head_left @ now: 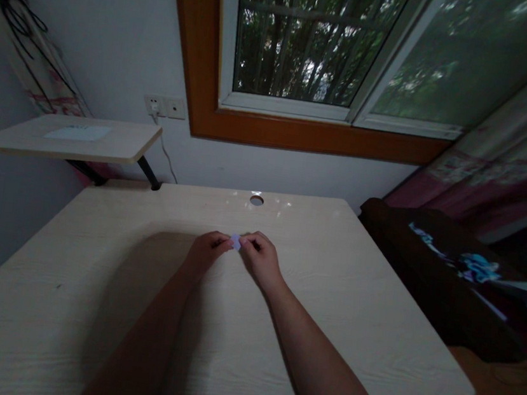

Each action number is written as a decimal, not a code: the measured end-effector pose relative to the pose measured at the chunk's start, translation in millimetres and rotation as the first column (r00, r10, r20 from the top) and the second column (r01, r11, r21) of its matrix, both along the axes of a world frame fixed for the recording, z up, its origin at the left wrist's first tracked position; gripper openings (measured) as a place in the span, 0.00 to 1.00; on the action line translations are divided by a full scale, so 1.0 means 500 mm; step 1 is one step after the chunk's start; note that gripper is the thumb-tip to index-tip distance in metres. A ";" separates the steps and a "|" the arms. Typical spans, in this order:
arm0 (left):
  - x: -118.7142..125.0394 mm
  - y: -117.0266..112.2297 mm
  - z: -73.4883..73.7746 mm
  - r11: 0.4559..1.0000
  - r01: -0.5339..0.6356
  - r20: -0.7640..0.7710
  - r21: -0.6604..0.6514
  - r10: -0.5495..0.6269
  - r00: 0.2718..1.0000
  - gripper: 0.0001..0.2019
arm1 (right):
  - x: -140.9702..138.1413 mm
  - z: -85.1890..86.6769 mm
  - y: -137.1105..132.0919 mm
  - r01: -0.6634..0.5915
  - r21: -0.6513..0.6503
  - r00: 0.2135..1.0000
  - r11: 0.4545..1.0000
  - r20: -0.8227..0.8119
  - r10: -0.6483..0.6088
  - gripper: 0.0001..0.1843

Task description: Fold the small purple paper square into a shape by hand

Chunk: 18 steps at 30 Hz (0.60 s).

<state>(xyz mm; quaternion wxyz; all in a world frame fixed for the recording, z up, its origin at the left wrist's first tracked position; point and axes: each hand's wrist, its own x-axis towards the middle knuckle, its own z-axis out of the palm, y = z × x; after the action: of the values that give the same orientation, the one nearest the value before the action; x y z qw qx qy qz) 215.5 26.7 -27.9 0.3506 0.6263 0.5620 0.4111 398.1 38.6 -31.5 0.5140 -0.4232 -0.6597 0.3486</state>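
Between my two hands is a small, pale violet piece that looks like paper [235,241], held just over the desk top. My left hand [208,249] pinches its left edge between thumb and fingers. On the other side my right hand [260,255] is closed on its right edge, fingers curled. The fingertips cover part of the piece, so its full shape is hidden. Both forearms reach in from the bottom of the view.
The light wood desk [327,308] has a round cable hole [256,201] near its back edge. A raised shelf [120,148] with a white sheet [78,132] stands at the back left. A dark brown sofa [383,238] is beyond the right edge, and a window [310,49] is behind.
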 end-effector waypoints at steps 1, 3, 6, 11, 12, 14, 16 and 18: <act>0.000 0.000 0.000 1.000 0.005 0.010 0.003 -0.005 1.000 0.14 | 0.000 -0.001 0.000 0.004 -0.004 1.000 1.000 -0.005 -0.004 0.09; -0.001 -0.002 0.000 1.000 0.019 0.032 0.006 -0.019 0.999 0.13 | 0.000 -0.004 0.000 0.008 -0.010 1.000 1.000 -0.010 -0.008 0.09; -0.002 -0.005 0.004 1.000 0.024 0.041 0.003 -0.025 0.999 0.12 | 0.000 -0.005 -0.001 0.017 -0.022 1.000 1.000 -0.004 -0.017 0.10; -0.003 -0.011 0.015 1.000 -0.009 0.037 0.023 0.008 0.999 0.11 | -0.002 -0.001 -0.003 0.023 -0.014 1.000 1.000 0.012 -0.022 0.09; -0.003 -0.011 0.016 0.999 -0.021 0.036 0.027 0.020 0.999 0.11 | -0.003 0.000 -0.004 0.021 -0.006 1.000 1.000 0.019 -0.020 0.09; -0.004 -0.012 0.018 0.998 -0.046 0.041 0.043 0.045 0.998 0.11 | -0.004 0.002 -0.006 0.012 0.010 0.999 1.000 0.046 -0.013 0.09; -0.004 -0.012 0.017 0.996 -0.066 0.059 0.066 0.062 0.996 0.11 | -0.005 0.003 -0.009 -0.003 0.023 0.997 1.000 0.082 0.001 0.08; -0.005 -0.011 0.016 0.994 -0.081 0.078 0.075 0.076 0.994 0.11 | -0.005 0.003 -0.011 -0.024 0.035 0.992 0.999 0.122 0.020 0.08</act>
<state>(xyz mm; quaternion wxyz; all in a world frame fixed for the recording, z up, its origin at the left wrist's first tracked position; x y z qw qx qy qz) 213.2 21.1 -20.1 0.3304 0.6010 0.5563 0.4693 395.4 33.2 -30.1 0.4767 -0.4268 -0.7007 0.3156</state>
